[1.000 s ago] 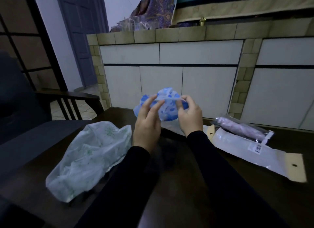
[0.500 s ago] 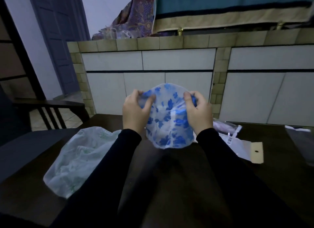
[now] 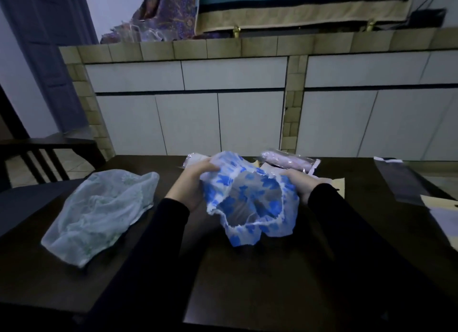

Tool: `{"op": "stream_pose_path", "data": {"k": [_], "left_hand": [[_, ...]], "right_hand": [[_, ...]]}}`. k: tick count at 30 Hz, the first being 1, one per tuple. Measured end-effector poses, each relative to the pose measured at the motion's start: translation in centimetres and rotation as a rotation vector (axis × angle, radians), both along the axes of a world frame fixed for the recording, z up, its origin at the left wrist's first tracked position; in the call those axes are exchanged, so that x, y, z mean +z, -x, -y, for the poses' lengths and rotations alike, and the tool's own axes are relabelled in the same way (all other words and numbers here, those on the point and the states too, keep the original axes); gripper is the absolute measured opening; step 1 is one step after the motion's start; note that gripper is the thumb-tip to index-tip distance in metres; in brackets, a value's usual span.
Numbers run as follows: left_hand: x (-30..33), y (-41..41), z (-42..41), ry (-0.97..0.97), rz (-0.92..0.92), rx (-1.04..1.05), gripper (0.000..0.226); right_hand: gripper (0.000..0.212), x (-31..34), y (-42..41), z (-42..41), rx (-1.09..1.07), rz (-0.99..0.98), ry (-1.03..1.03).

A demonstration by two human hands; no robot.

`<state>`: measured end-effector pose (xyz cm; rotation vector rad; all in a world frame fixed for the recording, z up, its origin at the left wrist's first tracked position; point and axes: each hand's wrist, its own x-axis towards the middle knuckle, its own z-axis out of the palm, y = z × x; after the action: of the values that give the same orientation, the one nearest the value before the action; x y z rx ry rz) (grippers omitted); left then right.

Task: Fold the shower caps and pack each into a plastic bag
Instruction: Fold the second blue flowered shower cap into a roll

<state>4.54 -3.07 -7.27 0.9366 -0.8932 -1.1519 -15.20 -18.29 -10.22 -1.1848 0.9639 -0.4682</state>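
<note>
A: Why is the blue-flowered shower cap (image 3: 250,200) held that way?

B: Both hands have it by opposite sides of the rim. The left hand (image 3: 192,183) grips the left edge with fingers curled over the plastic, and the right hand (image 3: 301,185) grips the right edge the same way. That spreads the elastic opening toward the person, just above the dark table (image 3: 247,282), which I judge sets it up to be flattened for a fold

A: And the rest?

B: The green-patterned shower cap (image 3: 99,212) lies loose on the table to the left, well apart, probably waiting its turn. A packed plastic bag (image 3: 288,162) with a pale rolled cap inside lies at the far edge, beyond the right hand, with another one (image 3: 195,158) partly hidden behind the left hand. Flat empty bags (image 3: 401,180) lie on the right, within reach for packing

A: What differs from half a second ago?

B: Then the cap was held up, its crown facing the person. Now it has come down toward the table and turned over, so the open underside shows, and the hands have moved further apart
</note>
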Motion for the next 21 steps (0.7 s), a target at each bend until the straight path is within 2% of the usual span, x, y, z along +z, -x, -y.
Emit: {"op": "stream_pose_path", "data": {"k": [2,4,5,7,9,11,12,14,15,17,18,21], "left_hand": [[-0.8,0.1,0.3,-0.014,0.048,0.036,0.03],[-1.4,-0.2,1.0,-0.078,0.241,0.184,0.026],[-1.5,-0.4,1.3,-0.111,0.396,0.245,0.026],[-1.2,-0.5,2.0,-0.125,0.649,0.285,0.025],[-0.5,0.1,2.2,-0.085,0.783,0.27,0.02],[0.0,0.9,2.5,-0.021,0.865,0.325,0.015],[-0.1,1.0,2.7,-0.002,0.856,0.372,0.014],[-0.9,0.4,3.3,-0.055,0.708,0.429,0.025],[-1.2,-0.1,3.3,-0.123,0.615,0.397,0.035],[-2.2,-1.2,3.1,-0.281,0.426,0.193,0.051],[-3.0,-1.6,2.8,-0.311,0.349,0.115,0.047],[-3.8,-1.6,2.3,-0.235,0.358,0.003,0.012]], "right_hand": [[0.009,0.0,-0.1,-0.6,0.058,-0.215,0.115],[0.018,0.5,-0.7,-1.1,0.165,-0.375,0.398],[0.032,1.1,-1.2,-1.6,0.205,-0.353,0.508],[0.051,2.0,-2.2,-2.4,0.248,-0.171,0.646],[0.043,2.5,-3.4,-3.2,0.275,-0.06,0.783],[0.03,2.1,-4.4,-3.4,0.226,-0.08,0.882],[0.026,1.7,-4.7,-3.3,0.172,-0.076,0.91],[0.014,0.5,-4.8,-2.7,0.011,-0.044,0.923],[0.011,0.1,-4.6,-2.4,-0.081,-0.04,0.929],[0.017,-0.7,-4.1,-1.7,-0.248,-0.043,0.897],[0.016,-1.1,-3.8,-1.3,-0.301,-0.036,0.859],[0.005,-1.5,-3.2,-0.7,-0.306,-0.017,0.765]]}}
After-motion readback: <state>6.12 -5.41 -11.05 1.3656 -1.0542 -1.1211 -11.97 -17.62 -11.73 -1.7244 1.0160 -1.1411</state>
